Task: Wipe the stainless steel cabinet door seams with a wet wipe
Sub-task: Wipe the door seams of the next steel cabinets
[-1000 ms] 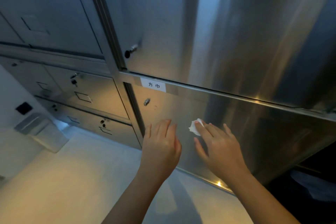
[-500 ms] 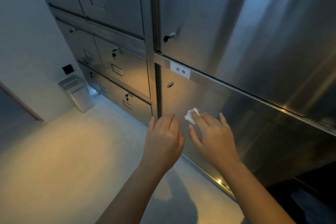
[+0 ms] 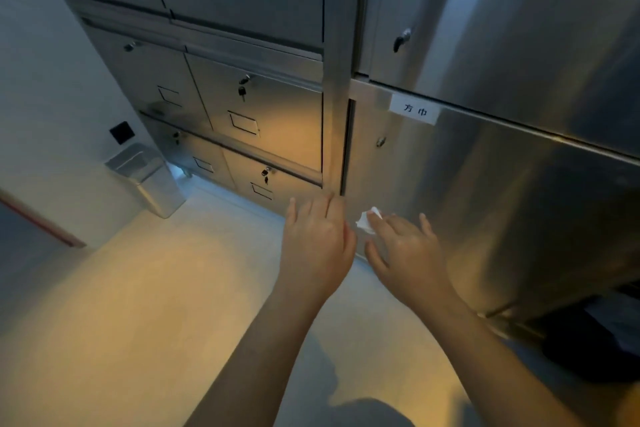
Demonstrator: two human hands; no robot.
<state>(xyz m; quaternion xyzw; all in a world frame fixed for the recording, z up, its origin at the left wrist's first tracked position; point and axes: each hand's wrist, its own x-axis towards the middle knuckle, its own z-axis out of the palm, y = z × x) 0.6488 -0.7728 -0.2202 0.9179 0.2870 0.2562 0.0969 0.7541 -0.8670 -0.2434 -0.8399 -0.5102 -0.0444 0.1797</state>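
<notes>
A small crumpled white wet wipe (image 3: 366,218) lies against the lower stainless steel cabinet door (image 3: 485,204), near its left bottom corner. My right hand (image 3: 408,253) presses it there with straight, spread fingers, the thumb held apart. The dark vertical door seam (image 3: 347,146) runs up just left of the wipe. My left hand (image 3: 317,239) is flat with straight fingers, its tips at the steel post beside the seam's lower end. It holds nothing.
A white label (image 3: 414,110) sits on the rail above the door, a small lock (image 3: 381,141) below it. More locker doors with keys (image 3: 242,92) stand to the left. A metal bin (image 3: 149,180) stands by the wall. A dark object (image 3: 595,340) lies low right.
Both hands have slid left and down along the lower door toward the vertical seam, the wipe staying under my right fingers. The view has swung left, showing more floor.
</notes>
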